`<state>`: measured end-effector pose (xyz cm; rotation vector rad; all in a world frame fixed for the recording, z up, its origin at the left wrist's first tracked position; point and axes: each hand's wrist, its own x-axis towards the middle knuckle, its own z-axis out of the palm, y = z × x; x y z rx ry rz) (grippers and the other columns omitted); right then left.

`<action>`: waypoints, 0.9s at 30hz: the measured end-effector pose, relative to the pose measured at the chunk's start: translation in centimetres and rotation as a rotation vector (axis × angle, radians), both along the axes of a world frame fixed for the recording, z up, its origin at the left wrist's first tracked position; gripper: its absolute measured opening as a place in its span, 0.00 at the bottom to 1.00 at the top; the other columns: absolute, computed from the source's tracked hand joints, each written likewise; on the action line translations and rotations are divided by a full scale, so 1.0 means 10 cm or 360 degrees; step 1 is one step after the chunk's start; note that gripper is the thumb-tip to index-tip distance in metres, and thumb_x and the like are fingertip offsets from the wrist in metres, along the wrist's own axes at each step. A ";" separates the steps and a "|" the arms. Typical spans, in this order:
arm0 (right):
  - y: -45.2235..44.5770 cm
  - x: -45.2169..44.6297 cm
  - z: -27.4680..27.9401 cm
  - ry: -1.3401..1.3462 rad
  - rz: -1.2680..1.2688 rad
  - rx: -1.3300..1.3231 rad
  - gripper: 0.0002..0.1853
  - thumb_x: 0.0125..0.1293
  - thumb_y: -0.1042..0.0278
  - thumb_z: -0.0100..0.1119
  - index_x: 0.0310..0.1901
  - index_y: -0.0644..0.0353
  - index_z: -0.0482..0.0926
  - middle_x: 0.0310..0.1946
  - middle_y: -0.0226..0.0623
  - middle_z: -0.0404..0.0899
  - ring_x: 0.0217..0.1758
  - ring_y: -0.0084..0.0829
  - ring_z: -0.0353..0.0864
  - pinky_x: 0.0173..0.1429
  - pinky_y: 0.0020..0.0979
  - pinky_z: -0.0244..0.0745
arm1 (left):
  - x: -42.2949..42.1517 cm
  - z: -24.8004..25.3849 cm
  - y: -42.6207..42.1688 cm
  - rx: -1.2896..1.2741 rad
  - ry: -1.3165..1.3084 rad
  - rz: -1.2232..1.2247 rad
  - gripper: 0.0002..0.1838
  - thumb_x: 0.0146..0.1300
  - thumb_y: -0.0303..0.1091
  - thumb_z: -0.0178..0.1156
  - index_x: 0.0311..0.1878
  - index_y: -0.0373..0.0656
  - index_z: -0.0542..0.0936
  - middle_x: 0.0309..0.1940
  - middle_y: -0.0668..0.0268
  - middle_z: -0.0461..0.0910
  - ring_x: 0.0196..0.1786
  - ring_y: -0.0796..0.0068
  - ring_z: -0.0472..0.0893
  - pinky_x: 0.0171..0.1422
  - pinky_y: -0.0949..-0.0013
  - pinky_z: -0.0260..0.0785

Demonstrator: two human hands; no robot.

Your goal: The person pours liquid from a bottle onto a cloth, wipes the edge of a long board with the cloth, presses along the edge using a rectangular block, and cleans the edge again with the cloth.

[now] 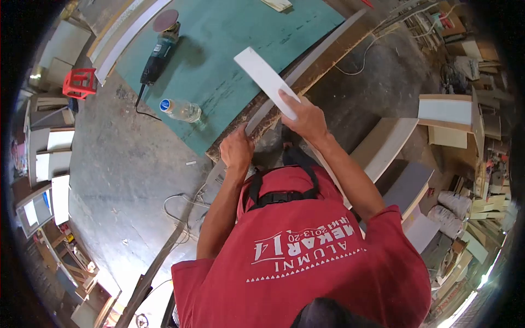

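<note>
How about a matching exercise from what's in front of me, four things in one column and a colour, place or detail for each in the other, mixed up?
Things
1. White strip
2. Bottle
3. Power tool
4. Stool

Descriptions
A. Red
B. Has a round pad
C. In the right hand
D. Has a blue cap

Pairs: 1-C; 2-D; 3-B; 4-A
</note>
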<state>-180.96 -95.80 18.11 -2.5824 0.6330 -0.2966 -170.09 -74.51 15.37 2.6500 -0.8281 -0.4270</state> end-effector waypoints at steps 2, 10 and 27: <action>0.02 -0.46 0.00 0.0163 0.0245 0.0047 0.41 0.59 0.56 0.73 0.76 0.30 0.72 0.39 0.49 0.78 0.36 0.56 0.85 0.39 0.51 0.83 | 0.01 0.11 -0.04 0.0094 0.0065 -0.0003 0.24 0.61 0.33 0.66 0.63 0.53 0.84 0.44 0.56 0.90 0.45 0.49 0.89 0.52 0.48 0.81; 0.02 -0.64 0.13 0.0341 0.0027 0.0013 0.41 0.60 0.54 0.70 0.77 0.26 0.70 0.41 0.50 0.79 0.39 0.56 0.86 0.44 0.52 0.85 | -0.06 0.06 -0.04 0.0098 0.0019 0.0024 0.23 0.63 0.34 0.67 0.63 0.55 0.84 0.43 0.55 0.89 0.45 0.48 0.88 0.51 0.48 0.81; -0.26 -0.53 0.26 0.0262 0.0004 -0.0050 0.44 0.60 0.56 0.72 0.79 0.31 0.68 0.40 0.50 0.77 0.40 0.57 0.85 0.44 0.50 0.83 | -0.31 -0.06 -0.03 -0.0271 -0.0205 0.0084 0.26 0.60 0.26 0.63 0.64 0.50 0.81 0.59 0.59 0.86 0.57 0.51 0.86 0.59 0.52 0.80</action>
